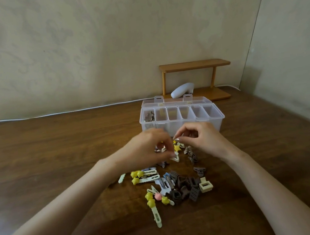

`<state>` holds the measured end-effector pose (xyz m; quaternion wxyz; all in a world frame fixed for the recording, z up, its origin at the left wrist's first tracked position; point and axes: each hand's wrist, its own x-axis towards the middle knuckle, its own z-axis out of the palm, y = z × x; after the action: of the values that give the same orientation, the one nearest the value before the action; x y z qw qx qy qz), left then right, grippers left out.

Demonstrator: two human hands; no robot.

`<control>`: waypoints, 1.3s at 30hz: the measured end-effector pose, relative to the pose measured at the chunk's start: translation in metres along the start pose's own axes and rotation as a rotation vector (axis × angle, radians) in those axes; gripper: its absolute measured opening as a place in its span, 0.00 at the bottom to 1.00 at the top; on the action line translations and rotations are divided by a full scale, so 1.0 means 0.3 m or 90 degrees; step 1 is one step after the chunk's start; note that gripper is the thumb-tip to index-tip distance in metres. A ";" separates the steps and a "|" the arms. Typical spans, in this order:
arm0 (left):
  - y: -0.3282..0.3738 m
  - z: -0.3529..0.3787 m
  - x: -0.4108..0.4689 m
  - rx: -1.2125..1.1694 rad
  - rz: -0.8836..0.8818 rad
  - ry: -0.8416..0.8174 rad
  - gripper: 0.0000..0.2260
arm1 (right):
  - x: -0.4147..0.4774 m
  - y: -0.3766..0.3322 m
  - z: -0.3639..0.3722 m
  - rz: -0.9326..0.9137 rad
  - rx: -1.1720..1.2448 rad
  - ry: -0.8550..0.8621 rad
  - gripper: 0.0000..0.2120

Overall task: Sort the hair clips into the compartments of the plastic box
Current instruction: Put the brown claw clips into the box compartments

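Cream triangular plastic hair clip sits pinched in your left hand above the brown wooden counter, near the clear plastic compartment box. Your right hand curls its fingers beside a yellow star clip; whether it grips anything cannot be told. Brown flower clips lie in the box's leftmost compartment.

One clear plastic box shows six compartments in a row, and just one of them holds brown flower-shaped clips, too bunched to count. On the one brown wooden table lie about seven cream clips with yellow star heads, one pink round-headed clip, one cream triangle-shaped clip, one cream square claw clip and a heap of brown claw clips too tangled to number. Two hands are in view, the left hand and the right hand, and behind stand one orange-brown wooden shelf and one white rounded object.
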<state>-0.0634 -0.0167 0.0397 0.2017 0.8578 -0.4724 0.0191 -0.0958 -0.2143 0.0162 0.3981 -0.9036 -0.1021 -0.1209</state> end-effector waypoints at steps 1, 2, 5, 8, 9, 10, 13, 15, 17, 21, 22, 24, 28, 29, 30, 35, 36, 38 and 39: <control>0.018 0.011 -0.012 -0.019 0.019 -0.032 0.06 | -0.001 -0.004 -0.002 0.004 0.011 -0.014 0.02; 0.031 0.022 -0.021 -0.038 0.036 -0.053 0.08 | -0.001 -0.007 -0.005 0.010 0.015 -0.036 0.02; 0.049 0.046 -0.032 -0.052 0.078 -0.081 0.11 | -0.007 -0.014 -0.016 0.032 -0.012 -0.134 0.03; 0.049 0.069 -0.042 -0.007 0.093 -0.106 0.12 | -0.009 -0.009 -0.027 0.042 -0.021 -0.153 0.03; 0.047 0.077 -0.044 0.015 0.096 -0.105 0.12 | -0.008 -0.009 -0.029 0.044 -0.020 -0.151 0.03; 0.044 0.082 -0.045 0.035 0.097 -0.099 0.11 | -0.008 -0.009 -0.029 0.046 -0.019 -0.150 0.03; 0.031 0.089 -0.040 0.077 0.074 -0.071 0.09 | -0.008 -0.008 -0.027 0.047 -0.016 -0.150 0.03; 0.015 0.088 -0.035 0.083 0.046 -0.053 0.09 | -0.009 -0.008 -0.027 0.049 -0.020 -0.151 0.03; -0.001 0.087 -0.034 0.080 0.021 -0.040 0.09 | -0.009 -0.006 -0.030 0.054 -0.024 -0.154 0.03; -0.023 0.089 -0.033 0.081 -0.012 -0.026 0.09 | -0.007 -0.005 -0.034 0.061 -0.030 -0.162 0.04; -0.024 0.090 -0.032 0.084 -0.014 -0.027 0.10 | -0.007 -0.004 -0.034 0.063 -0.033 -0.162 0.04; -0.024 0.092 -0.031 0.084 -0.016 -0.030 0.11 | -0.007 -0.005 -0.035 0.063 -0.037 -0.160 0.03; -0.025 0.087 -0.032 0.052 -0.024 -0.029 0.11 | -0.006 -0.003 -0.035 0.068 -0.035 -0.154 0.03; -0.025 0.083 -0.032 0.036 -0.027 -0.030 0.11 | -0.006 -0.001 -0.035 0.072 -0.037 -0.156 0.03; -0.026 0.079 -0.032 0.024 -0.029 -0.034 0.10 | -0.005 0.001 -0.036 0.074 -0.040 -0.159 0.03; -0.034 0.052 -0.030 0.008 -0.033 -0.076 0.11 | -0.006 0.005 -0.052 0.083 -0.036 -0.190 0.04; -0.038 0.047 -0.030 0.003 -0.035 -0.085 0.11 | -0.006 0.004 -0.058 0.087 -0.033 -0.205 0.05; -0.044 0.042 -0.029 -0.010 -0.041 -0.097 0.12 | -0.007 0.003 -0.066 0.100 -0.035 -0.247 0.05; -0.046 0.042 -0.029 -0.017 -0.043 -0.100 0.12 | -0.008 0.002 -0.067 0.107 -0.041 -0.268 0.06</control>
<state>-0.0587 -0.0077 0.0218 0.1762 0.8691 -0.4580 -0.0616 -0.1008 -0.2299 0.0283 0.3475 -0.9266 -0.1028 0.1005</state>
